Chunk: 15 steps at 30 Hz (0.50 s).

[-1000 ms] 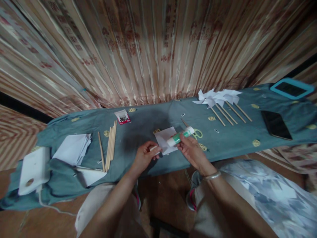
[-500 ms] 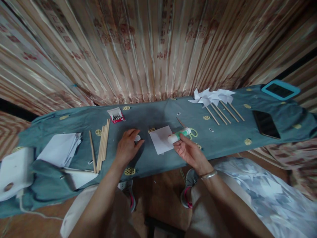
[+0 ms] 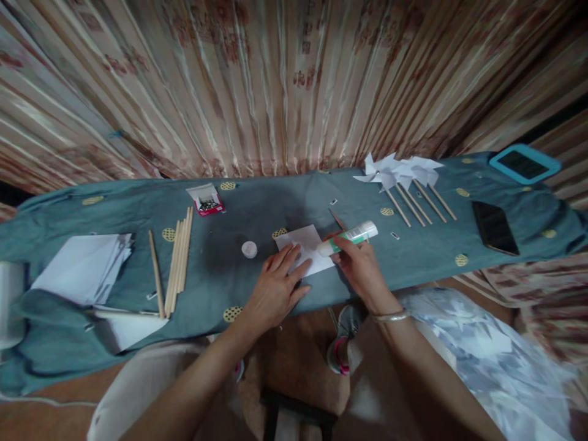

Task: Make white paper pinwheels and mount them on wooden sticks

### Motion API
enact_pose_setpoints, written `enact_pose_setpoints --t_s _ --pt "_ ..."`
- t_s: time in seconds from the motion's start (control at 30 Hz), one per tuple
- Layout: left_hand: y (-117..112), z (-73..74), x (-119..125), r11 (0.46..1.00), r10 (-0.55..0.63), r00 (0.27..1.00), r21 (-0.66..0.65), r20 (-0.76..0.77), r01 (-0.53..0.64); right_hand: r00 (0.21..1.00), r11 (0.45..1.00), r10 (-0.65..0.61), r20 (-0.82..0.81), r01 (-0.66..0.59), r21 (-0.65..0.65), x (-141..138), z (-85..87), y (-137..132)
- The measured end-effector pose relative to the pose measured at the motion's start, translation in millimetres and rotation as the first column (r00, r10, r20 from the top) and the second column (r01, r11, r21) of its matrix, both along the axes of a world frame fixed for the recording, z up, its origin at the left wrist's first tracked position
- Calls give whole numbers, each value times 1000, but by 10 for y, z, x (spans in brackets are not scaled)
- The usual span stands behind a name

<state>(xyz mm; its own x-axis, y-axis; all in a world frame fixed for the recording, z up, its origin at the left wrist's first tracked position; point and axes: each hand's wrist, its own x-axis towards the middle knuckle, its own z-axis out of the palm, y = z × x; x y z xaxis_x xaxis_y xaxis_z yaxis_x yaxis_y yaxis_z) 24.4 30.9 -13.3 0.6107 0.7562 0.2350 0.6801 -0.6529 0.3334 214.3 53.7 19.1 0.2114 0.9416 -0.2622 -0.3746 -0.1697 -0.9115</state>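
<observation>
My right hand grips a green and white glue stick, its white end low over the right part of a square sheet of white paper. Whether the stick touches the paper I cannot tell. Spread fingers of my left hand lie flat on the sheet's left and lower part. Left of the paper, the round white glue cap rests on the cloth. Scissors lie beyond my right hand, which hides their handles.
White paper pinwheels on wooden sticks lie at the back right, near a black phone and a blue-framed device. Leftward are a red box of small metal pieces, several wooden sticks and a paper stack.
My left hand has let go of the cap, leaving it on the cloth, and moved right onto the paper. My right hand has tilted the glue stick's white end down toward the sheet.
</observation>
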Motion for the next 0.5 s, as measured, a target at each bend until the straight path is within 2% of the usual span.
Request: enact_pose_setpoints --t_s 0.1,0.17,0.33,0.5 --pt "-10 -13 15 999 6 1000 -32 -21 -7 979 995 64 196 -78 67 -25 -16 49" --pt "-10 -14 15 999 10 1000 -39 -23 -11 929 985 101 356 -144 96 -38 -45 70" --pt "-7 -15 25 999 18 999 -50 -35 -19 695 979 94 713 -195 61 -57 -134 81" --pt "-4 -17 33 998 14 999 -58 -40 -16 534 975 103 839 -222 22 -95 -169 84"
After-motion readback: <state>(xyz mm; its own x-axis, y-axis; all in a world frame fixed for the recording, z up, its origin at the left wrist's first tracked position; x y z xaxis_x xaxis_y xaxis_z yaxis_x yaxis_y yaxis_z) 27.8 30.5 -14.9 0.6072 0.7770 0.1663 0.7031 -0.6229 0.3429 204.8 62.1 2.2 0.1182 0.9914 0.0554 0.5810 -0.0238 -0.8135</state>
